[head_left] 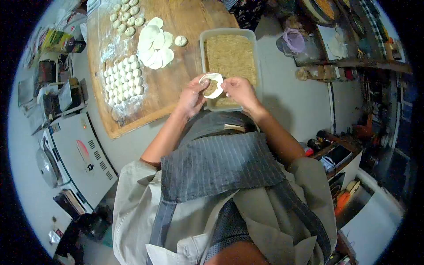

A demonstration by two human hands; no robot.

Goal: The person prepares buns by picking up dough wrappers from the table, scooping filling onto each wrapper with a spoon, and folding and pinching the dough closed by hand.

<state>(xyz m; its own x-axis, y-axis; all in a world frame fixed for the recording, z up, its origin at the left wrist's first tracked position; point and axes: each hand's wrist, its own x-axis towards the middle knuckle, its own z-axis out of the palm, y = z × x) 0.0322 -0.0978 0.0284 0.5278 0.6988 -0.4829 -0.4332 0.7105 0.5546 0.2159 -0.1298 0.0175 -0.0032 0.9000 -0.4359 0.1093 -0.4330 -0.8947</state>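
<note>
A round white dough wrapper (214, 92) with brownish filling on it is held above the near part of a clear plastic tub (259, 84). My left hand (193, 95) grips its left side, the thumb over the filling. On the right edge, the fingers of my right hand (240, 92) pinch the dough. The tub holds a wide, flat mass of tan filling (229, 55). Left of it on the wooden table lie a pile of flat dough wrappers (155, 43), one round filled bun (180, 41), more filled buns (129, 31) and rows of small dough pieces (125, 80).
The wooden table (187, 17) extends ahead and left. A white cabinet (81, 154) stands at the left. Shelves with a purple bag (293, 39) are at the upper right. A low unit with several items (338, 157) is at the right.
</note>
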